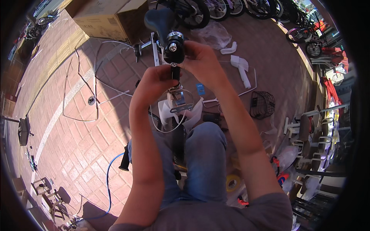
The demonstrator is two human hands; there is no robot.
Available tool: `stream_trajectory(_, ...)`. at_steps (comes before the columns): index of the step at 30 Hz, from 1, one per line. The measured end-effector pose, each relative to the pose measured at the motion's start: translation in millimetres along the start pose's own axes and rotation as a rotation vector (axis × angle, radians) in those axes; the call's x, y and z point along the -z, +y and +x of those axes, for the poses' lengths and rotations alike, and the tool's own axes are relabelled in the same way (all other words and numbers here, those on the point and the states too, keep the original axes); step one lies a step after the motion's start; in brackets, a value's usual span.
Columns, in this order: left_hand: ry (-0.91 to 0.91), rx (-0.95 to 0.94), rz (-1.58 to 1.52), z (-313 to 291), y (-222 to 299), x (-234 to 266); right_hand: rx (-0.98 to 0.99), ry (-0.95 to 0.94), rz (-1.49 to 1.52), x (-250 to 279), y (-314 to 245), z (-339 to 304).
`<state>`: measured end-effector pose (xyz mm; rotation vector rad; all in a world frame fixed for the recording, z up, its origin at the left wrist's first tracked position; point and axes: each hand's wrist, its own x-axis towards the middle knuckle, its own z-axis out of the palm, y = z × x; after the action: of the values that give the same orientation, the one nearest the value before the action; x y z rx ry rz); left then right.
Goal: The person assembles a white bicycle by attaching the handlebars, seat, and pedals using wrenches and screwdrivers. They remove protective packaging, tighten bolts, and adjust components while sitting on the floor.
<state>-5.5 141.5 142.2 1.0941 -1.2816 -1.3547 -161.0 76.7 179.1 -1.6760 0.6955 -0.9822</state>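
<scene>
A partly assembled bicycle stands before me, its wheel between my knees. At its top is a black handlebar stem (173, 56) with a silver bolt. My left hand (152, 84) is closed at the short black post (176, 74) below, thumb and fingers pressed to its side. My right hand (203, 61) is closed at the stem's right side, its fingertips bent inward; what they pinch is hidden. A silver bracket (180, 107) and a looped pale cable (169, 131) hang under the hands. Beyond the stem shows the black saddle (159, 20).
A large cardboard box (108, 21) stands at the far left. White foam pieces (241, 71), a blue card (200, 89) and a black wire basket (262, 104) lie to the right. Near my right leg is a yellow tape roll (232, 182). Several bicycles (219, 7) line the back.
</scene>
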Motion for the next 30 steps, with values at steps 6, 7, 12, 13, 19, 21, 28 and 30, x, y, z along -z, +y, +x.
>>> stream_trajectory(6,-0.057,-0.034,-0.115,4.0,-0.6,-1.1,-0.103,-0.033,-0.029,-4.1,-12.9,-4.9)
stream_trajectory(7,0.04,-0.059,-0.158,2.8,3.0,-11.0,-0.067,-0.032,-0.05,-6.4,-13.2,-7.6)
stream_trajectory(12,0.095,-0.038,-0.065,20.1,0.2,-27.4,-0.06,-0.077,-0.267,7.9,-25.9,-14.8)
stream_trajectory(13,0.107,-0.031,-0.065,20.6,-2.5,-25.9,-0.001,-0.032,-0.267,12.3,-31.6,-11.0)
stream_trajectory(19,0.111,-0.046,-0.113,21.4,-5.1,-29.0,0.297,-0.131,-0.417,30.9,-81.5,17.4)
stream_trajectory(21,0.1,-0.066,-0.119,21.0,-4.6,-29.1,0.336,-0.254,-0.536,29.5,-90.0,29.9)
stream_trajectory(28,0.082,-0.085,-0.097,21.1,6.1,-30.0,0.279,-0.246,-0.712,24.6,-100.5,45.2)
stream_trajectory(30,0.093,-0.079,-0.084,21.7,2.1,-30.0,0.309,-0.251,-0.781,22.5,-101.4,45.6)
